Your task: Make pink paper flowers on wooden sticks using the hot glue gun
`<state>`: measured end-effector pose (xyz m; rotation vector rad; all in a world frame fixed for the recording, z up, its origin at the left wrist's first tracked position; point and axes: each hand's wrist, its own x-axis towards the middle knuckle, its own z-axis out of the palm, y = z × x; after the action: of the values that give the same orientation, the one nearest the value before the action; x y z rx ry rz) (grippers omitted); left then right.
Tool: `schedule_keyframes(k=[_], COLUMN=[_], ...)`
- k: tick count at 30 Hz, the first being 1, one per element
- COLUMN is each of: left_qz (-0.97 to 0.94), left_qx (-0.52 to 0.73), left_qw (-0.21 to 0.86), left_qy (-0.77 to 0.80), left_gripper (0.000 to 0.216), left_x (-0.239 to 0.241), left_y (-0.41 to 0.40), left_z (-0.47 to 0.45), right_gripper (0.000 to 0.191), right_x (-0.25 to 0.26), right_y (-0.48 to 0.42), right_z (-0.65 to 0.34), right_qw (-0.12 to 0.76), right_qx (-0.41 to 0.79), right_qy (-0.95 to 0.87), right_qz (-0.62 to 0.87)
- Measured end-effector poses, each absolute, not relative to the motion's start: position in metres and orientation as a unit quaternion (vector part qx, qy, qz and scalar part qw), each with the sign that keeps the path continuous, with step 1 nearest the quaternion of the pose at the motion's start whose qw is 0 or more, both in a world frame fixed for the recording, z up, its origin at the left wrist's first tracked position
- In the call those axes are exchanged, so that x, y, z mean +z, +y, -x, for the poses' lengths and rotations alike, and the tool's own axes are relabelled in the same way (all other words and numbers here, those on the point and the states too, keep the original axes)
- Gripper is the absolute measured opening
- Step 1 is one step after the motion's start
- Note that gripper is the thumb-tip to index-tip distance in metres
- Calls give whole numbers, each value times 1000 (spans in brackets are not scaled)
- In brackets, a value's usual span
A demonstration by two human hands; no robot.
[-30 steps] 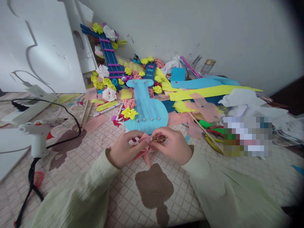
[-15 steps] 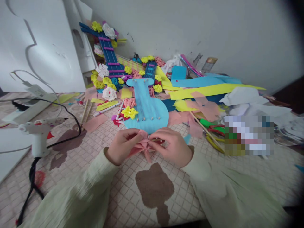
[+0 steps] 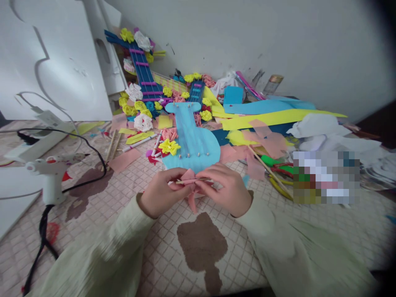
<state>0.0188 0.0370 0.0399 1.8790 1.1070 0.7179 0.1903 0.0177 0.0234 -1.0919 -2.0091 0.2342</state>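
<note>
Between my hands is a piece of pink crepe paper (image 3: 192, 202), partly folded, with a strip hanging below. My left hand (image 3: 162, 193) grips its left side, thumb beneath and fingers behind. My right hand (image 3: 228, 190) pinches a thin wooden stick (image 3: 185, 181) that lies across the paper and reaches toward my left fingertips. Just beyond my hands lies a light-blue guitar-shaped cutout (image 3: 193, 136) with small pegs and strings; my hands overlap its lower edge. A yellow paper flower (image 3: 169, 146) and a pink one (image 3: 169, 134) sit at its left side.
A white glue gun (image 3: 52, 179) with a black cable stands at left, near a power strip (image 3: 40, 136). Dark-blue paper guitar (image 3: 144, 74) and crumpled paper flowers fill the back. Pliers (image 3: 280, 169), a stick and paper scraps lie at right. The tablecloth (image 3: 161, 255) has brown stains.
The stick now lies across the paper and shows further left, toward my left fingers. My left thumb has moved down from the top of the paper, and a pink flap stands up.
</note>
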Motion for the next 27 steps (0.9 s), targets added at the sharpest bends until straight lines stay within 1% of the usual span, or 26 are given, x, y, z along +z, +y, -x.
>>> schedule_keyframes(k=[4,9,14,15,17,19,21,24,27], left_qz=[-749,-746,-733,-737,-756,-774,-774,-740,-700], left_qx=[289,306,346,350,349,333,314,298,288], left_qw=[393,395,416,413,388,366,372,435,514], left_qy=[448,440,413,405,395,394,405,417,404], left_gripper=[14,16,38,37,28,19,16,18,21], left_x=[42,39,32,31,30,29,29,29,29], left_y=[36,37,36,35,35,35,37,39,40], left_z=[-19,-18,-16,-16,-15,-15,-15,-15,-15], right_gripper=[13,12,14,14,13,13,17,29,33], right_x=[22,24,27,27,29,30,31,35,40], right_y=[18,19,20,20,20,22,24,28,31], right_z=[-191,-191,-192,-193,-193,-196,-199,-208,-216], right_qw=[406,414,404,402,397,381,347,289,245], right_qx=[71,63,105,112,138,199,296,462,577], right_qy=[-806,-807,-799,-795,-788,-781,-768,-732,-687], right_qz=[426,417,434,441,450,454,449,409,368])
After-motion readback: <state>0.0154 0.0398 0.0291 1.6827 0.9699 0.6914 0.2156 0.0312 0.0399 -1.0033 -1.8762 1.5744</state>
